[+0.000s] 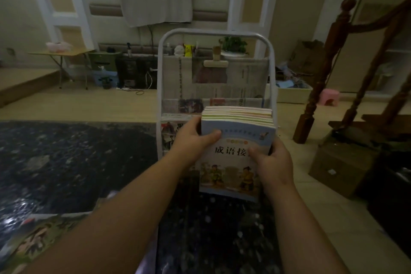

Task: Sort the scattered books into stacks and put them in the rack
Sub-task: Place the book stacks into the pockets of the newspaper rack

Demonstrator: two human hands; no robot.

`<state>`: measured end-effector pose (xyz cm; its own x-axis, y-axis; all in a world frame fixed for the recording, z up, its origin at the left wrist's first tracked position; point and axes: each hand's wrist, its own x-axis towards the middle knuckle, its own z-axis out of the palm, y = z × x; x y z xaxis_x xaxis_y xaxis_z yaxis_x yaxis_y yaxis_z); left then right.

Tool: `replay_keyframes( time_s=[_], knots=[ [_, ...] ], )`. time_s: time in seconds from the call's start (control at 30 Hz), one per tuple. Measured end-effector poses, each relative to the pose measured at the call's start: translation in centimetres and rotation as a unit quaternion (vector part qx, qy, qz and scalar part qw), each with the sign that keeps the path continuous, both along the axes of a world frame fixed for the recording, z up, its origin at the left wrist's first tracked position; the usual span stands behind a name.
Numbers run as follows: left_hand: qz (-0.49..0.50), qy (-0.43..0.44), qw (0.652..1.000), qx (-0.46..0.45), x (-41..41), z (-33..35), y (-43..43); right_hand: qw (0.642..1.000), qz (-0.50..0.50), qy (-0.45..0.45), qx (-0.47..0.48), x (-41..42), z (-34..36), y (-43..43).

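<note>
- Two hands are carrying the load. The left hand (191, 140) is clamping the far left corner of the stack of books (233, 162), with its thumb lying over the top cover and its fingers going out of sight behind. The right hand (274, 163) is gripping the right edge the same way, thumb pressing on the cover.
- The stack is hanging in the air, tilted toward the viewer, just in front of the lower tiers of the rack (160, 78) and hiding part of them. Whether it is touching the rack I cannot tell.
- Several thin volumes are making up the stack, so the inner ones are probably being held by squeeze alone. If either grip is slackening during the lowering, they may be sliding out and fanning across the dark mat (66, 158).
- Books already in the rack (170, 133) are filling the left part of a low pocket. The stack may be jamming against them or catching on the pocket's front lip.
- The rack is looking light and narrow, so a push from the stack may be shoving it farther away or tipping it.
- One loose book (33, 238) is lying at the near left, and it is risking being left out of the sort.
- Dim light is making the pocket edges hard to judge.
</note>
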<state>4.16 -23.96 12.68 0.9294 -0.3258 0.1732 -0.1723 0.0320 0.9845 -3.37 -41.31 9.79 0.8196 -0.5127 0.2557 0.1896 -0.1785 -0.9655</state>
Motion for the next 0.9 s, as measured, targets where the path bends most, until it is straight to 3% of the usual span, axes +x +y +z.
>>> replay_keyframes(
  time_s=[0.47,0.9],
  knots=[
    [0.009,-0.086,0.996,-0.018,4.3,9.6,-5.0,0.998,0.014,-0.064,-0.005,5.5,10.7,-5.1],
    [0.034,-0.101,0.990,0.088,7.7,6.4,-5.6,0.998,0.052,-0.010,-0.040,8.9,7.2,-7.0]
  ],
)
